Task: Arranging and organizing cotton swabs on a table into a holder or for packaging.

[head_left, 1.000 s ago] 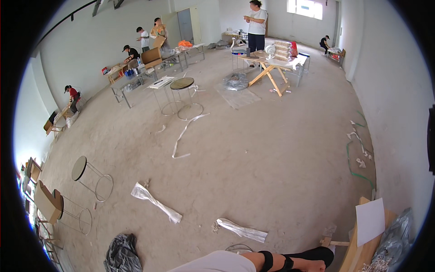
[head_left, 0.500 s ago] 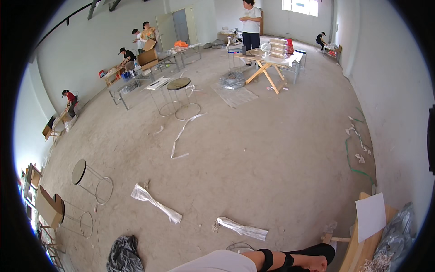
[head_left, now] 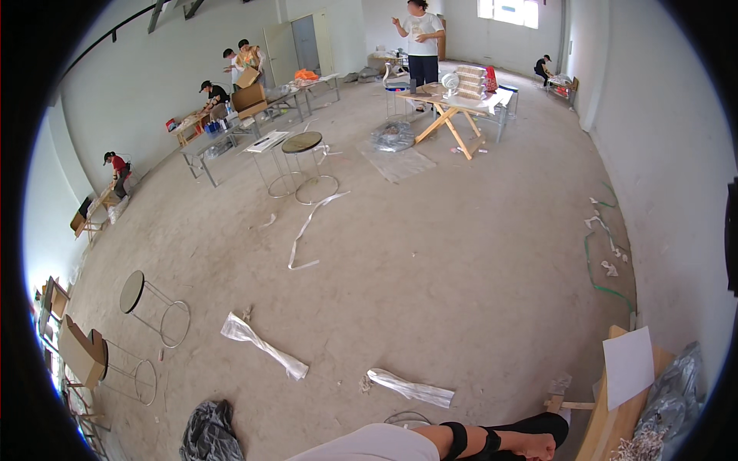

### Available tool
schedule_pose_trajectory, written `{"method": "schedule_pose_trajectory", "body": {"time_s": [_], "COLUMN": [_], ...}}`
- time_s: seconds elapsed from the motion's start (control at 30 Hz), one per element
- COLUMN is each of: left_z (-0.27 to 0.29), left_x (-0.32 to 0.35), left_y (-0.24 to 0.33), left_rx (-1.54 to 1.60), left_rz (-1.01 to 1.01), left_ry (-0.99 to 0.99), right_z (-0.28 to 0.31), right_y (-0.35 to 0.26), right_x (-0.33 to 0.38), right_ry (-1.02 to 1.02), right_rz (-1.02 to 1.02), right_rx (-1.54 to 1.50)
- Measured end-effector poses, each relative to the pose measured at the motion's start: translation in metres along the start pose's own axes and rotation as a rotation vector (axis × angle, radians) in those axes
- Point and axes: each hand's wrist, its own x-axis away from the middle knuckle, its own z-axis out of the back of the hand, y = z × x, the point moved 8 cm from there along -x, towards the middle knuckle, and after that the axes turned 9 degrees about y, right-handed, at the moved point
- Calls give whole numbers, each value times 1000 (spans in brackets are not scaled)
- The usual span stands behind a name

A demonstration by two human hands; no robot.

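Note:
My left hand (head_left: 540,446) is at the bottom edge, right of the middle. Its fingers are curled closed, and I cannot make out whether anything is in them. Black straps (head_left: 457,441) circle the bare forearm below a white sleeve (head_left: 373,444). The hand lies beside my dark-clothed leg (head_left: 544,425). To its right is a pale wooden table edge (head_left: 613,415) with a blank white sheet (head_left: 629,367) on it. Small dried-looking sprigs (head_left: 639,446) lie in the lower right corner next to crumpled clear plastic (head_left: 672,399). My right hand is out of the picture.
White wrapping strips (head_left: 265,346) and a black plastic bag (head_left: 210,432) lie on the floor. Round stools (head_left: 132,292) stand at the left. Farther off are a wooden-legged table (head_left: 450,127), grey tables (head_left: 207,146) and several people, one standing (head_left: 423,38). A wall runs along the right.
The standing person at the back has turned and raised one hand. My left hand looks nearly unchanged.

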Motion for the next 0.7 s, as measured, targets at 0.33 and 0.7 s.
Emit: {"method": "schedule_pose_trajectory", "body": {"time_s": [0.33,0.7], "left_z": [3,4], "left_x": [-12,-12], "left_y": [-12,-13], "left_rx": [-2,-9], "left_rz": [-26,-19], "left_ry": [16,-5], "right_z": [-9,72], "right_y": [7,16], "right_x": [-17,-31], "right_ry": [65,-433], "right_rz": [52,-390], "right_rx": [62,-434]}}
